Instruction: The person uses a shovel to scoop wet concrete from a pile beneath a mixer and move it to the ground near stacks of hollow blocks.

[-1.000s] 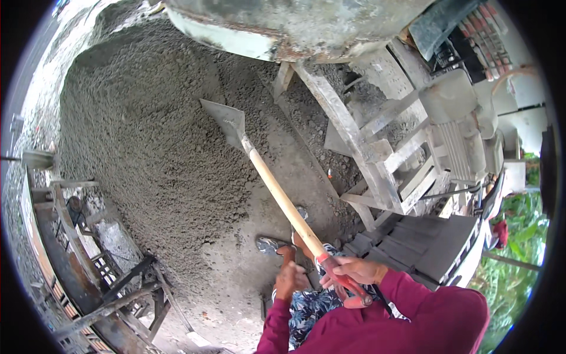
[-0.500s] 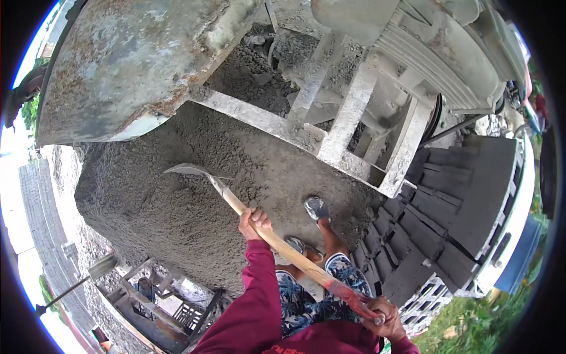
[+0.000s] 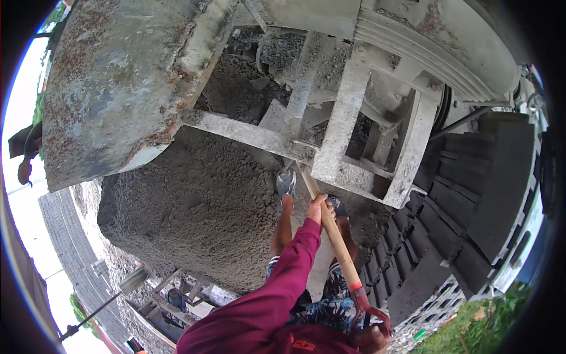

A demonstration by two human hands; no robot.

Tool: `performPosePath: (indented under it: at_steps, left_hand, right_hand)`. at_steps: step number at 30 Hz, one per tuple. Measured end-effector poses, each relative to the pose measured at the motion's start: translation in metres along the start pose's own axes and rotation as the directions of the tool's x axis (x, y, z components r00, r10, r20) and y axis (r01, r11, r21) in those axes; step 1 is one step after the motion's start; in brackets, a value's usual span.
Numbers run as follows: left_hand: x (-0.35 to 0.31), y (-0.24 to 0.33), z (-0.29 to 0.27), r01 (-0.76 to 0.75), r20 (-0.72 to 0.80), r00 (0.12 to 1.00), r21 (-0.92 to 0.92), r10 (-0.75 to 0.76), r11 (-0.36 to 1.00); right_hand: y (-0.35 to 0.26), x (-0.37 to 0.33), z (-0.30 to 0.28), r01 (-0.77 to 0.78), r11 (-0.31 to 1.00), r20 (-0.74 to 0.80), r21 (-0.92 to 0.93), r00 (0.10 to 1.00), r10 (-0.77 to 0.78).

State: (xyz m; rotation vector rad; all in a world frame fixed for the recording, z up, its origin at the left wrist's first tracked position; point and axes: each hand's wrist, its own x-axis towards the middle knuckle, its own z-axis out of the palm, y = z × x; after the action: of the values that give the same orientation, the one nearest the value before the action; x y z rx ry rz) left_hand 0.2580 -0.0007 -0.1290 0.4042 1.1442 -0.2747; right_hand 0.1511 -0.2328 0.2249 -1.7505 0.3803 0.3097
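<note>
"Beside the grey heap, where's the shovel?"
"Slanting between the feet, its blade hidden by the dusty frame."
"And the hands?"
"Left hand grips the wooden shaft; right hand closes around the red handle."

Open air lies over the grey heap, between the rusty metal drum and the left sleeve, wide enough for a hand to pass sideways. Ahead, a dusty metal frame bars the way with its beam, and the far end of the shovel is hidden there; gaps between the frame's bars are open from above. On the right, stacked dark slabs hem in the floor, leaving a narrow lane beside the shaft. Two feet block the floor near the left hand.
</note>
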Motion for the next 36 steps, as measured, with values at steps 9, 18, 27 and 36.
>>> performPosePath:
  at_steps: [9, 18, 27, 36]
  left_hand:
    - [0.021, 0.061, 0.026, -0.125, -0.128, 0.983, 0.031, 0.128, 0.992]
    - [0.032, 0.105, 0.018, -0.128, 0.01, 0.992, 0.113, 0.128, 0.985]
    - [0.074, 0.149, -0.039, 0.07, 0.421, 0.907, -0.123, -0.011, 0.99]
    - [0.138, 0.266, -0.051, -0.354, 0.061, 0.932, -0.067, 0.358, 0.933]
  right_hand:
    - [0.015, 0.017, 0.04, -0.404, 0.898, -0.167, 0.177, 0.886, 0.432]
    - [0.005, 0.046, 0.072, -0.498, 0.623, -0.091, 0.603, 0.734, 0.673]
    - [-0.018, 0.062, 0.107, -0.434, 0.901, -0.016, -0.027, 0.901, 0.433]
    - [0.029, 0.088, 0.191, -0.21, 0.973, 0.171, 0.092, 0.966, 0.192]
